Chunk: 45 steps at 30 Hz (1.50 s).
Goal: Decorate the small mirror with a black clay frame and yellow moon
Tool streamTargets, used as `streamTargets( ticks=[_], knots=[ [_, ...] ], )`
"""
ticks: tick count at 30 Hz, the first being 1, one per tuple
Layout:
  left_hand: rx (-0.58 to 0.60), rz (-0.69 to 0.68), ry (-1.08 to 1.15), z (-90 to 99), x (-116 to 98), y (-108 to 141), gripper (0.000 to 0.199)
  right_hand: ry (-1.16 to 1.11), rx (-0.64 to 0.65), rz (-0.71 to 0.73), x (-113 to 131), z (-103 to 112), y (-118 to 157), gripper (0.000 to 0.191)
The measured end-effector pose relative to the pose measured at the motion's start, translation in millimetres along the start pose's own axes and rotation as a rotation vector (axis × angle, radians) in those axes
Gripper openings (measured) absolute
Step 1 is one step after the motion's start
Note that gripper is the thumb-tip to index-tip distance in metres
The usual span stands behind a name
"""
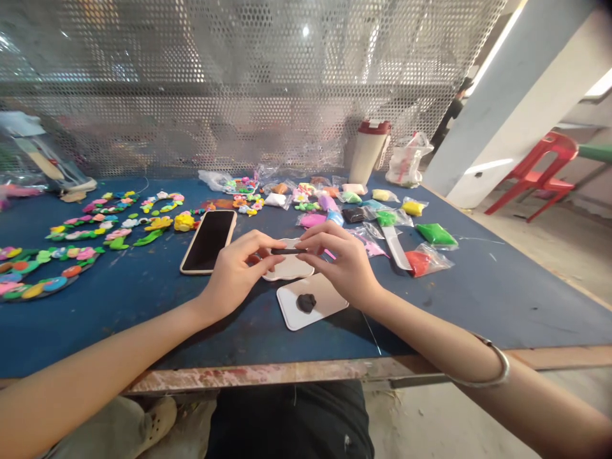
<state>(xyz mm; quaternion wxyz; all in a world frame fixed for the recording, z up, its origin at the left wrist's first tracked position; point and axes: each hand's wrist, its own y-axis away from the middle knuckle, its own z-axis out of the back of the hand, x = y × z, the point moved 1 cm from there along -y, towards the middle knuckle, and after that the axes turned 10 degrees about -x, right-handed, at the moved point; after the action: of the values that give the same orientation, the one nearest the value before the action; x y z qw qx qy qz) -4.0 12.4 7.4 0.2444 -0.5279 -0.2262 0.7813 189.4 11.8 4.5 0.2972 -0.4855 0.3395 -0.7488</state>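
Between my two hands is a thin black roll of modelling clay [287,251], held level by its ends. My left hand [243,264] pinches one end with thumb and fingers, and my right hand [339,258] pinches the other. Just beneath the roll lies a white wavy-edged board [289,269], partly covered by my fingers. Nearer to me, a white rounded rectangular card [291,317] carries a dark lump of clay [306,303]. My right wrist hangs over that card's right edge.
A phone [209,242] lies left of my hands. Colourful clay flower pieces [43,280] spread over the left side. Several clay packets [436,234] and a white comb [396,247] lie at right. A tumbler [368,156] stands by the perforated metal screen [215,95].
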Motion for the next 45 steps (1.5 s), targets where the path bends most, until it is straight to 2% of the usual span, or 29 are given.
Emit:
streamTargets(
  ticks=[2, 5, 7, 10, 14, 19, 21, 25, 30, 34, 39, 45],
  knots=[
    [-0.021, -0.071, -0.005, 0.6, -1.9, -0.1, 0.009, -0.036, 0.030, -0.070, -0.1, -1.7, 0.8, 0.010],
    [-0.027, -0.108, -0.006, 1.2, -3.1, 0.6, 0.012, -0.102, 0.096, -0.201, 0.2, -4.6, 2.6, 0.020],
    [-0.029, -0.119, -0.013, 1.5, -2.8, 1.5, 0.013, -0.116, 0.120, -0.276, 0.4, -5.4, 3.4, 0.017],
    [-0.044, -0.103, -0.016, 1.8, -1.6, 2.9, 0.014, -0.080, 0.094, -0.313, 0.5, -4.6, 3.1, 0.008],
    [-0.043, -0.029, -0.008, 2.2, -0.9, 4.3, 0.024, -0.063, 0.072, -0.311, 1.1, -3.2, 2.2, 0.007],
    [-0.058, -0.038, -0.048, 2.9, -2.6, 4.1, 0.011, -0.036, 0.065, -0.254, 4.4, -2.5, 1.8, 0.016],
    [-0.053, -0.008, -0.045, 2.5, -2.8, 3.9, 0.011, 0.006, 0.059, -0.195, 6.1, -2.5, 1.6, 0.012],
    [0.001, 0.077, 0.026, 1.2, -2.3, 4.3, 0.032, 0.069, 0.044, -0.134, 7.7, -1.8, 1.4, 0.004],
    [-0.041, 0.032, -0.079, 2.9, -1.8, 3.7, 0.012, 0.075, 0.055, -0.115, 7.4, 0.3, 1.8, 0.004],
    [-0.031, 0.018, -0.083, 2.7, -2.3, 2.2, 0.012, 0.039, 0.079, -0.090, 6.9, -0.3, 1.4, 0.012],
    [-0.014, 0.025, -0.066, 2.2, -3.2, 2.7, 0.015, 0.036, 0.067, -0.097, 6.3, -0.8, 0.4, 0.003],
    [-0.016, 0.050, -0.096, 2.4, 0.1, 2.5, 0.019, 0.050, 0.106, -0.091, 7.6, 0.2, 1.1, 0.017]
  ],
)
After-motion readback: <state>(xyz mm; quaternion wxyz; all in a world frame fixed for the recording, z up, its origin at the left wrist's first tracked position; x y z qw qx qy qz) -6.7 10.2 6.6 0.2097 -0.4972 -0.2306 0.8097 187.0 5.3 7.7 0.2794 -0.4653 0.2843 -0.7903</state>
